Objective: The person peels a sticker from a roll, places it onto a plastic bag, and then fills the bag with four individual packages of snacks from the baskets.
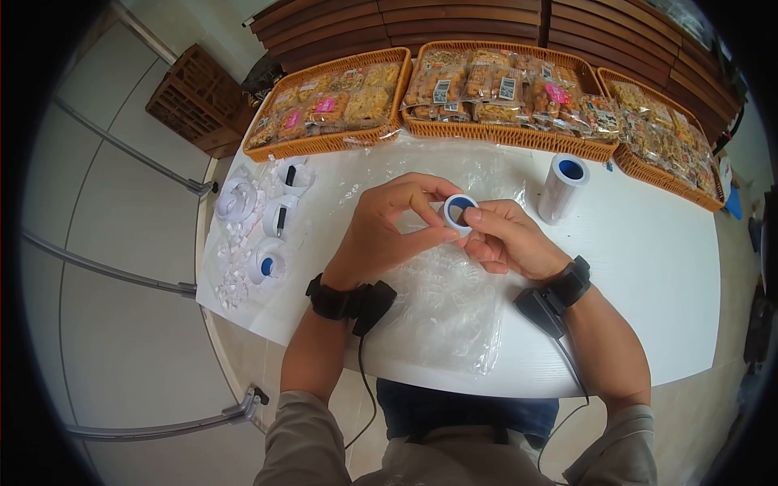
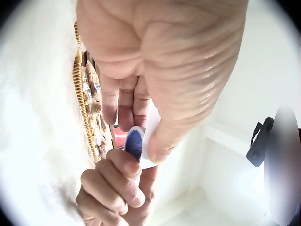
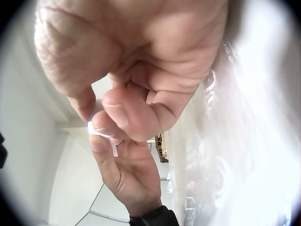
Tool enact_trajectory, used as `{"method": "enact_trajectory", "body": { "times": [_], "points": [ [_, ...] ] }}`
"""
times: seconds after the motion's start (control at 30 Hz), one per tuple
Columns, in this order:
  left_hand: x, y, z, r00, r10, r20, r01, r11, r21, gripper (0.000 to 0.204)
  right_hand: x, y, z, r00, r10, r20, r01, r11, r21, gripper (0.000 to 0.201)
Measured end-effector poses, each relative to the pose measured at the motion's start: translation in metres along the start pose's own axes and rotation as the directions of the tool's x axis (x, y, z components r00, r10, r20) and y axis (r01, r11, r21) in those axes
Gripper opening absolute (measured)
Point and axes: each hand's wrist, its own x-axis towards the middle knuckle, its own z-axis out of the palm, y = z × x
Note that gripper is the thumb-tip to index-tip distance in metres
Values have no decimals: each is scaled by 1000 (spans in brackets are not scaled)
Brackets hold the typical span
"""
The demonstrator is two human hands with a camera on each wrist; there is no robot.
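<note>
A small white label roll (image 1: pixel 456 200) with a blue core is held between both hands above the middle of the table. My left hand (image 1: pixel 381 219) grips its outer edge from the left, fingers curled over the far side and thumb at the near side. From the right, my right hand (image 1: pixel 523 239) pinches it, thumb at the core's opening and the other fingers curled beneath. In the left wrist view the blue core (image 2: pixel 134 143) faces the right fingers. Only a sliver of the white roll (image 3: pixel 96 128) shows between the fingertips in the right wrist view.
Clear plastic film (image 1: pixel 438 316) lies under the hands. A wrapped stack of rolls (image 1: pixel 559 198) stands to the right. Loose rolls (image 1: pixel 237 198), black pieces and paper scraps (image 1: pixel 233 287) lie left. Wicker baskets (image 1: pixel 324 146) of packaged snacks line the back edge.
</note>
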Motion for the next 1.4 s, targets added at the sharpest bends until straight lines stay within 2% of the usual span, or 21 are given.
{"method": "enact_trajectory", "body": {
  "times": [0.17,0.27,0.57,0.67,0.77,0.87,0.97,1.17,1.27,1.4],
  "points": [
    [-2,1,-3,991,-127,31,130,986,-105,13,-2,-2,1,999,30,-19,-30,1000,8,41],
    [-3,2,-4,987,-155,33,158,982,-104,12,-1,-1,0,999,38,-9,-38,999,13,41],
    [-4,0,-6,986,-165,33,168,979,-113,10,-5,-8,2,997,72,-1,-72,997,13,44],
    [-2,7,1,992,-128,-11,122,968,-220,9,-4,-9,0,998,54,-8,-54,998,20,46],
    [-3,9,-2,979,-204,27,205,963,-174,8,-4,-9,1,998,63,-6,-62,998,20,45],
    [-3,13,-2,978,-209,25,210,963,-169,9,-4,-10,2,998,48,-41,-48,999,-2,45],
    [-3,16,-3,966,-255,29,256,953,-164,9,-4,-8,0,999,50,-13,-50,999,-20,44],
    [-3,10,-5,983,-180,44,184,971,-154,11,-5,-8,1,997,62,38,-60,997,-49,48],
    [-4,10,-7,979,-182,96,192,974,-120,22,-6,-8,1,994,89,65,-86,995,-53,49],
    [-4,11,-7,974,-187,126,204,970,-133,23,-6,-8,0,989,102,102,-97,994,-57,49]
  ]
}}
